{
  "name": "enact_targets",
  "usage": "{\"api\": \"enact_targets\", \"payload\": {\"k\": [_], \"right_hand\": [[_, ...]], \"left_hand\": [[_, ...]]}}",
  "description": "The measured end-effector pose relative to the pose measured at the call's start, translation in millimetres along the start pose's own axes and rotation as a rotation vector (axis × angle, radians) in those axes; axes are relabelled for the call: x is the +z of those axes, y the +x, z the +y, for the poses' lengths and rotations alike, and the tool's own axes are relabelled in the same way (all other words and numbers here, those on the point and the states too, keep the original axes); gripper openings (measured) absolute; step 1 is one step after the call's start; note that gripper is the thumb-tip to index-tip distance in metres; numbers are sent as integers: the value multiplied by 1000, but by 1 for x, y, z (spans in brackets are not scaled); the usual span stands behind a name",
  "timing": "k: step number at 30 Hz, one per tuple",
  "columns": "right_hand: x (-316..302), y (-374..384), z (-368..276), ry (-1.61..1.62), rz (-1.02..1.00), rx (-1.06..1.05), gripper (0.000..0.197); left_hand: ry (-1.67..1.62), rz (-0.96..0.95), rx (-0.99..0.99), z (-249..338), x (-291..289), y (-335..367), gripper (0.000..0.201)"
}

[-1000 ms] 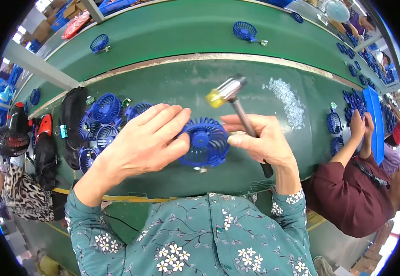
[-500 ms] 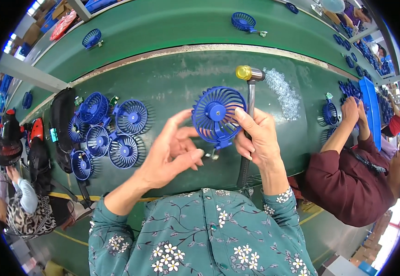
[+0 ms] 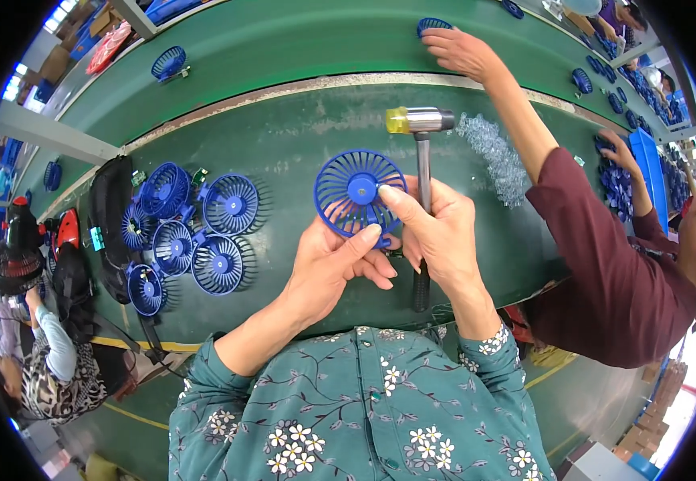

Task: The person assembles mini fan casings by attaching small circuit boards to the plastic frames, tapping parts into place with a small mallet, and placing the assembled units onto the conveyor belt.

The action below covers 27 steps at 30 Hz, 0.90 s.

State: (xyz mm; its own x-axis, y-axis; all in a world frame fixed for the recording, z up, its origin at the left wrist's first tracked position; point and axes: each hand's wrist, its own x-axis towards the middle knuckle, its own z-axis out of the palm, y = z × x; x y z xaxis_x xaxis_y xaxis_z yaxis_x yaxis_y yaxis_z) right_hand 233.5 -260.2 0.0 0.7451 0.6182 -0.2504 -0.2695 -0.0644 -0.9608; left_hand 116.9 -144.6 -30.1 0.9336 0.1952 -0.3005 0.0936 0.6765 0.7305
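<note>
Blue plastic fan cage [image 3: 361, 190] is above the green table [image 3: 300, 144], grasped by both hands: left hand [image 3: 328, 260] at its lower edge, right hand [image 3: 442, 232] holding also a hammer [image 3: 420, 120]. Similar cages [image 3: 218, 263] lie leftward, near a black case [image 3: 111, 232]. Beside the clear pieces [image 3: 496, 164], a co-worker's arm [image 3: 522, 120] crosses the table's right part.
</note>
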Motion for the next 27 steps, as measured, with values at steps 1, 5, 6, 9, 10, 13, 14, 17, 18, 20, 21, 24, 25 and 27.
{"api": "enact_targets", "payload": {"k": [1,5,6,9,10,13,14,17,18,20,21,24,25,27], "right_hand": [[-1,3,0,2,2,1,28],[-7,14,2,-378,29,-73,31],[-6,12,-3,-403,28,-73,31],[-1,3,2,-393,53,-134,31],[-1,-3,7,-359,86,-198,32],[-10,-17,24,-330,-14,47,33],[-11,-18,31,-338,-6,8,35],[-14,-22,30,-270,-70,-4,34],[-15,-22,28,-270,-68,-4,34],[-19,-21,22,-472,-109,-3,32],[-21,-20,19,-473,-109,-4,32],[-23,-20,4,-613,-149,-34,29],[-22,-20,-5,-689,-170,-37,27],[-21,-20,-10,-766,-190,-40,25]], "left_hand": [[-34,2,-12,-1,-2,3,34],[-168,-13,-40,-7,-4,12,27],[-169,-10,-40,-8,-6,12,27],[-285,-4,-90,-8,-11,15,26],[-353,12,-102,-6,-10,17,26],[-431,55,-115,-3,-7,18,26],[-404,69,-114,-2,-8,18,24],[-375,85,-132,-1,-9,18,24],[-372,90,-142,0,-10,18,25],[-348,80,-136,2,-9,18,26],[-326,75,-126,3,-8,18,27],[-261,75,-78,-1,-6,21,28],[-260,76,-77,-3,-9,21,28],[-199,43,-16,-6,-15,23,32]]}}
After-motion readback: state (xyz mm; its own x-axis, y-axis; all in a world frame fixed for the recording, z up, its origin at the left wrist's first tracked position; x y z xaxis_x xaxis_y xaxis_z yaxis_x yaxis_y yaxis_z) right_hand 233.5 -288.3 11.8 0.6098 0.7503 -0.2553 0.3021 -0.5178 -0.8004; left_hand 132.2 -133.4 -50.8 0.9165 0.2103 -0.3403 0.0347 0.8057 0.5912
